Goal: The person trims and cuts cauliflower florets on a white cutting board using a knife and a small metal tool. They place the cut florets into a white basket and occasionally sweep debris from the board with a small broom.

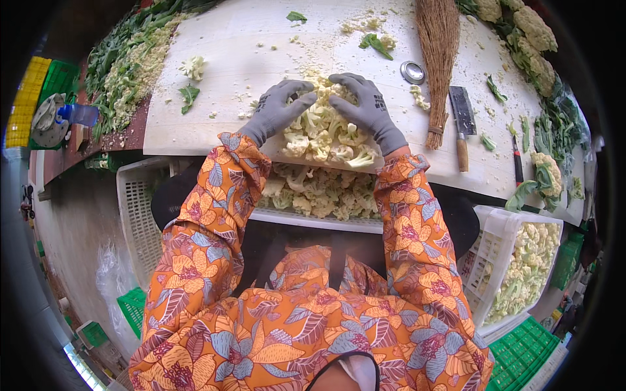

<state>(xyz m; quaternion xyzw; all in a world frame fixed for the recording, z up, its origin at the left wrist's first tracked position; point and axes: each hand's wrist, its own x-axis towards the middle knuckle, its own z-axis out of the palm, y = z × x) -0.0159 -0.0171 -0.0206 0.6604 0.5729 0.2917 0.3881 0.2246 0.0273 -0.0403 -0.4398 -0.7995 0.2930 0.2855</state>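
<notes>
Both hands wear grey gloves and lie around a pile of cut cauliflower florets at the near edge of the white table. My left hand touches the pile's left side, its fingers curved and apart. Against the right side rests my right hand, fingers curved inward; their tips are partly hidden among the florets. Directly below the table edge, a white plastic crate in front of my body holds many more florets. A cleaver and a straw broom lie to the right of my hands.
A round metal lid or tin lies beside the broom. Leaves and trimmings are heaped at the left. Whole cauliflowers stand at the far right, near a red-and-black-handled knife. A floret-filled white crate stands at lower right.
</notes>
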